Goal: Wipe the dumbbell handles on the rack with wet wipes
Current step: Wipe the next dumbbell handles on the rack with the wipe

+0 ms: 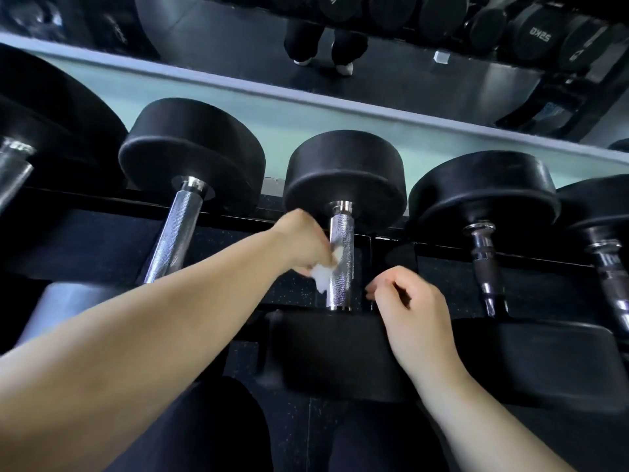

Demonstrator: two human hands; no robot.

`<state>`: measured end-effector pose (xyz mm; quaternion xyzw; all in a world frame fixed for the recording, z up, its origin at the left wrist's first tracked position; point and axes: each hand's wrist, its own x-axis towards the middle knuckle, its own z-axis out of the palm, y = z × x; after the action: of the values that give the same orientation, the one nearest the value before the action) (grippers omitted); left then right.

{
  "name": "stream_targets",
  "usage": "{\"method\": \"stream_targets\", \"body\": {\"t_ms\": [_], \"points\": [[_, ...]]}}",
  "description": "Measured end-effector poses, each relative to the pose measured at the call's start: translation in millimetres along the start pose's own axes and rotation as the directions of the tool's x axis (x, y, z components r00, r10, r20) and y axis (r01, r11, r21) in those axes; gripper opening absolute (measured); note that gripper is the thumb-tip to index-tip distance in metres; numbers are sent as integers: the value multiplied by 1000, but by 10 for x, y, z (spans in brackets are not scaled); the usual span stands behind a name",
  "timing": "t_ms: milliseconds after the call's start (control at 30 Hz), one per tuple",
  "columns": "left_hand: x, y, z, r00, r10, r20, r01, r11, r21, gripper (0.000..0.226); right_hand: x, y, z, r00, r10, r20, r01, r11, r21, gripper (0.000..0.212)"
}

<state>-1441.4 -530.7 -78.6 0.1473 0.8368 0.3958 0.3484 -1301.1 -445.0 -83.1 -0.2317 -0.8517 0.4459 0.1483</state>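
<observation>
View from the head, looking down over two bare forearms at a row of black dumbbells on a rack (102, 240), with a mirror (238, 103) behind it.

The left hand (303, 247) has its fingers curled around a bunched white wet wipe (323, 277). It presses the wipe against the left side of the middle dumbbell's (345, 178) handle (341, 260), probably so the cloth can rub along the textured metal.

The right hand (408, 308) is just to the right of the handle, above the dumbbell's near weight. Its fingers are loosely curled and it holds nothing. Whether it touches the weight cannot be told. It seems placed to steady the dumbbell or wait its turn.

The handle is a shiny steel bar lying in the rack. Its long axis runs straight away from the person, with one round weight at the far end by the mirror and the other at the near end.

Similar dumbbell bars lie parallel on either side: a silver bar (177, 233) to the left and a darker bar (483, 264) to the right.
</observation>
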Motion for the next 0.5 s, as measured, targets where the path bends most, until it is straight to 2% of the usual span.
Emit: {"method": "stream_targets", "body": {"t_ms": [67, 133, 167, 233, 367, 500], "points": [[-89, -43, 11, 995, -31, 100, 33, 999, -18, 5, 10, 6, 18, 1000, 0, -8, 0, 1000, -6, 20], [-105, -79, 32, 990, -62, 129, 96, 957, -274, 12, 21, 29, 28, 1000, 16, -13, -16, 1000, 8, 21], [-111, -85, 59, 987, -81, 142, 134, 897, -420, 12, 19, 29, 29, 1000, 20, -16, -20, 1000, 9, 21], [-53, -104, 113, 986, -127, 105, 164, 791, -589, 5, 10, 17, 16, 1000, 9, -24, -9, 1000, 5, 21], [197, -62, 163, 976, -212, 56, 196, 730, -654, 19, -10, 11, 12, 999, 15, -31, -14, 1000, 13, 21], [354, -27, 127, 982, -163, 90, 181, 720, -670, 32, -11, 6, 18, 999, 21, -50, -21, 1000, 11, 20]]}}
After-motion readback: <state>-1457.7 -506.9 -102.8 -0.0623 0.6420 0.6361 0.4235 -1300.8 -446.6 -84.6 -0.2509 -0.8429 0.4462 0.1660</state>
